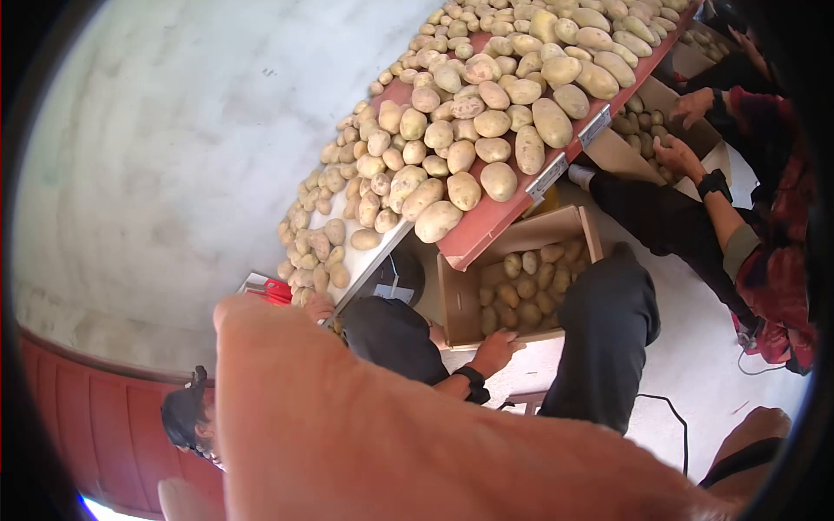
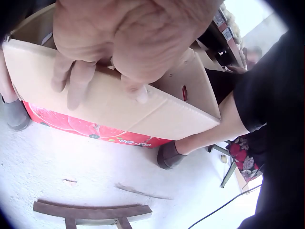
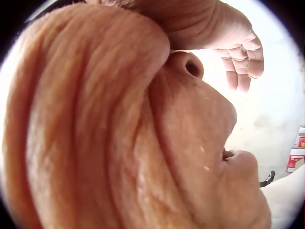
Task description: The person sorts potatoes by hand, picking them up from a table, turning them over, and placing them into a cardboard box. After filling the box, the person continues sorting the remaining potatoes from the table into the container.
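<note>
- Left hand point(image 2: 128, 40) rests over rim of carton point(image 2: 143, 114), fingers apart against outer side.
- Right hand point(image 3: 233, 47) beside face point(image 3: 205, 114), fingers together, slightly bent.
- Potatoes point(image 1: 521, 300) inside carton.

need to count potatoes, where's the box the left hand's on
In the head view, just right of centre, the box sits between the person's knees, near the red table.
</note>
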Demonstrator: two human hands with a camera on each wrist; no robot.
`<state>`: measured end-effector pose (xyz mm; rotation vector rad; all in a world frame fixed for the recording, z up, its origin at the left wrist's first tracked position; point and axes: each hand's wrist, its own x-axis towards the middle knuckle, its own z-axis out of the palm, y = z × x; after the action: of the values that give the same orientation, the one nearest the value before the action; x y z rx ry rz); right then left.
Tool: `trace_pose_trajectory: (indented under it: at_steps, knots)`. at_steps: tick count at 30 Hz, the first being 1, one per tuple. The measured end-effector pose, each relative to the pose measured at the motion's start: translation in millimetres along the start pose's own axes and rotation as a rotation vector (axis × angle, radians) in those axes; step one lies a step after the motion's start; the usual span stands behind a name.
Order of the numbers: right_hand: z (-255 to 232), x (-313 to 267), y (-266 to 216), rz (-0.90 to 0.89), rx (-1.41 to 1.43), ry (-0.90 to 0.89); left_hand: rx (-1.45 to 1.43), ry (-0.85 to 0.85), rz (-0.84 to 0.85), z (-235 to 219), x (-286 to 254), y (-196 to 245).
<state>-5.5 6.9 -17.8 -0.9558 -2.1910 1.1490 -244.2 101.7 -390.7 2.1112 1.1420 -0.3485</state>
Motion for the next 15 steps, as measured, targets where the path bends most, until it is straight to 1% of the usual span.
trace_pose_trajectory:
  at_steps: [2,4,6,9,10,12,14,15]
  knots:
    - [1,5,-2,0.013,-0.002,-0.001,0.01,0.004,-0.003,-9,1,-6]
    - [4,10,-4,0.036,0.004,-0.005,0.013,-0.008,-0.001,-3,-3,-11]
    - [6,12,-5,0.069,0.003,0.0,-0.001,-0.022,0.01,9,-5,-7]
    - [8,17,-9,0.108,0.018,0.04,-0.002,-0.017,0.021,15,-6,-4]
    - [6,18,-12,0.128,0.027,0.075,-0.007,-0.014,0.027,15,-12,-6]
    - [2,20,-17,0.156,0.099,0.211,-0.014,-0.02,0.044,12,-2,-5]
    - [-8,31,-18,0.16,0.331,0.417,-0.029,0.028,0.05,19,7,-11]
    - [-9,40,-16,0.204,0.522,0.495,-0.023,0.087,0.089,25,13,-19]
